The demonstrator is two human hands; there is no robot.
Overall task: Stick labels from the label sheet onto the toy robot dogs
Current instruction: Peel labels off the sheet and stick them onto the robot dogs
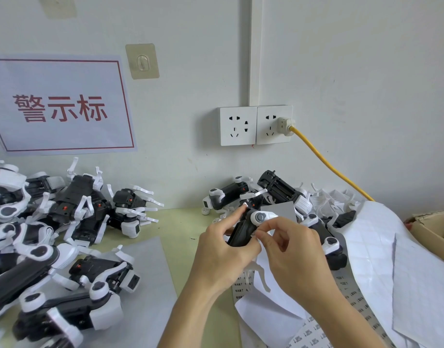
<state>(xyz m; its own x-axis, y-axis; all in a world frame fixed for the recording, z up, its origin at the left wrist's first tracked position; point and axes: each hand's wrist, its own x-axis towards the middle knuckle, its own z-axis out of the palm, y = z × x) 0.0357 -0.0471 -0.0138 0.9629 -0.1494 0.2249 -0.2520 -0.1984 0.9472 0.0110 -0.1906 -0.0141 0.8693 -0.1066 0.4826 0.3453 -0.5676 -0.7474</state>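
Observation:
My left hand (223,249) grips a black-and-white toy robot dog (246,227) above the middle of the table. Against the dog's black side my right hand (288,249) pinches a small label (254,234), fingertips touching the body. Label sheets (314,332) with rows of small printed labels lie below my hands, partly under peeled white backing paper (381,249). A single loose label (193,238) lies on the table left of my left hand.
A heap of toy robot dogs (52,222) fills the left side, on grey paper (150,272). More dogs (278,192) lie at the back by the wall. A yellow cable (326,162) runs from the wall socket. A cardboard box (432,232) is at right.

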